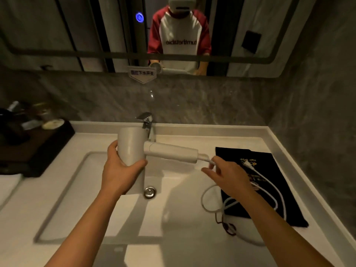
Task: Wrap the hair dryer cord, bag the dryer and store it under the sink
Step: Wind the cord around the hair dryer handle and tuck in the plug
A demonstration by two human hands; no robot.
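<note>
A white hair dryer (134,145) is held over the sink basin (92,189), its handle pointing right. My left hand (119,170) grips the dryer's barrel from below. My right hand (229,176) pinches the white cord (277,201) just past the end of the handle. The cord loops loosely down over a black drawstring bag (269,189), which lies flat on the counter at the right. The plug (248,164) rests on the bag.
A chrome faucet (147,122) stands behind the dryer, and the drain (149,191) sits below it. A dark tray (38,143) with toiletries occupies the left counter. A mirror (240,35) above shows a person's reflection. A grey wall closes the right side.
</note>
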